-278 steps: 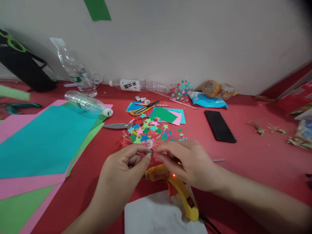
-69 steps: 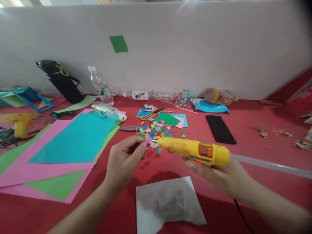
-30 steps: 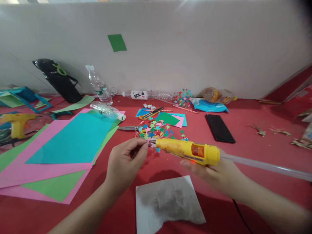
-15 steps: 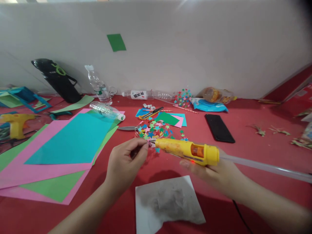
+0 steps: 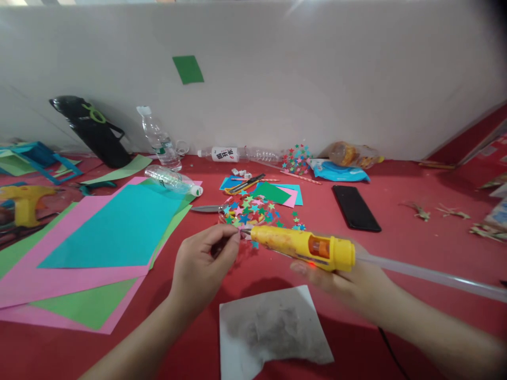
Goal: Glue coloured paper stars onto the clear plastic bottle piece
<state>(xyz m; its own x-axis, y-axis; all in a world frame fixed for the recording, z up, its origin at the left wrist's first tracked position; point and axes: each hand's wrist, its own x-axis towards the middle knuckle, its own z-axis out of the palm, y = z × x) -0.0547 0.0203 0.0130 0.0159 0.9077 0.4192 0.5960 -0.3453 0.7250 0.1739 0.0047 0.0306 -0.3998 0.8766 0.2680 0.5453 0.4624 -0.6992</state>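
Observation:
My right hand (image 5: 348, 282) is closed round a yellow hot glue gun (image 5: 293, 244), a small red light showing on it and a clear glue stick (image 5: 428, 275) running out of its back. The gun lies level, its metal nozzle (image 5: 246, 231) pointing left. At the nozzle tip, the thumb and forefinger of my left hand (image 5: 204, 258) pinch a small pink piece (image 5: 240, 229), mostly hidden by the fingers. Just behind, a heap of coloured paper stars (image 5: 249, 208) lies on the red table (image 5: 178, 338).
A stained white sheet (image 5: 277, 332) lies in front of me. Coloured paper sheets (image 5: 111, 227) cover the left side, near a second yellow glue gun (image 5: 26, 203). Scissors (image 5: 206, 209), a utility knife (image 5: 245, 183) and a phone (image 5: 356, 208) lie farther back. Several bottles line the wall.
Almost nothing differs. The pink piece stays pinched at the nozzle, and the view has shifted very slightly.

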